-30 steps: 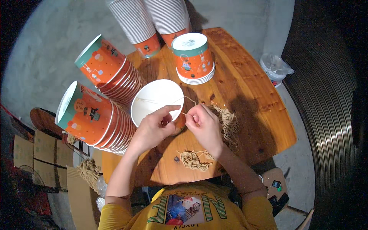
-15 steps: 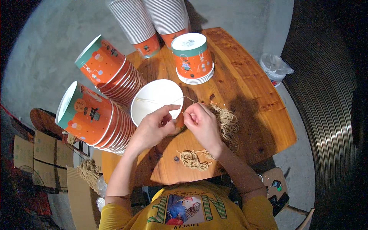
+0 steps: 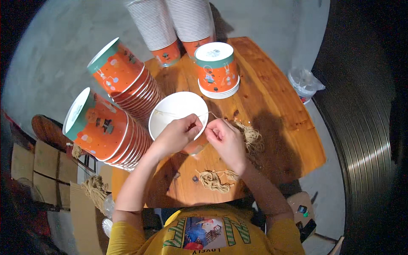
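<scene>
An orange paper tub (image 3: pixel 174 103) with a white inside stands with its mouth tilted toward me, just beyond my hands. Over its rim runs a thin beige cord (image 3: pixel 213 114), one end lying inside the tub. My left hand (image 3: pixel 178 135) is closed in a pinch at the tub's near rim, with the cord at its fingertips. Close beside it, my right hand (image 3: pixel 225 140) pinches the same cord, its fingertips partly hidden. A tangled cord bundle (image 3: pixel 253 138) lies just past my right hand, and a smaller bundle (image 3: pixel 213 181) lies nearer me.
Two leaning stacks of orange tubs (image 3: pixel 104 127) (image 3: pixel 127 76) stand at the left of the wooden table (image 3: pixel 276 97). Upside-down tubs (image 3: pixel 217 70) and wrapped tall stacks (image 3: pixel 155 27) (image 3: pixel 191 21) stand at the back. A plastic-covered container (image 3: pixel 305 87) sits beyond the right edge.
My left thumb and fingers, spread apart before, have come together in a pinch at the rim. The right hand stays pinched nearby. The whole view has shifted slightly.
</scene>
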Demonstrator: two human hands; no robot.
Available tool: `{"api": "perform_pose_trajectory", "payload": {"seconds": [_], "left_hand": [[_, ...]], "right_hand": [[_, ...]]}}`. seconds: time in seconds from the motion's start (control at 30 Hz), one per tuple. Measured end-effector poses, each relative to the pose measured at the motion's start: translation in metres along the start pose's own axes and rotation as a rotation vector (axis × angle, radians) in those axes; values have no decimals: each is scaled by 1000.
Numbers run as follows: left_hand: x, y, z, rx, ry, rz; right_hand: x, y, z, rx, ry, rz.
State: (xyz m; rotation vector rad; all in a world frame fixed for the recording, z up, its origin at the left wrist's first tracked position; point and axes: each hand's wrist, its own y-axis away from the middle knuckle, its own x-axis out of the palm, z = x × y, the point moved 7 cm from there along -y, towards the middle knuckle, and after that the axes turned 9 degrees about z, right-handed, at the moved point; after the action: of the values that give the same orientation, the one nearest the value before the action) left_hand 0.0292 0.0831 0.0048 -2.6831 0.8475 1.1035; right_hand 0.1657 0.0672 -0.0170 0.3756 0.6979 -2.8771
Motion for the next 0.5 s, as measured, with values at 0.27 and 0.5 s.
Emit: {"api": "perform_pose_trajectory", "payload": {"seconds": [0.27, 0.5], "left_hand": [[-11, 11, 4, -66, 370, -130], [-3, 7, -2, 17, 563, -70]], "right_hand": [[-7, -13, 3, 63, -133, 197], [5, -19, -6, -23, -80, 210]]}}
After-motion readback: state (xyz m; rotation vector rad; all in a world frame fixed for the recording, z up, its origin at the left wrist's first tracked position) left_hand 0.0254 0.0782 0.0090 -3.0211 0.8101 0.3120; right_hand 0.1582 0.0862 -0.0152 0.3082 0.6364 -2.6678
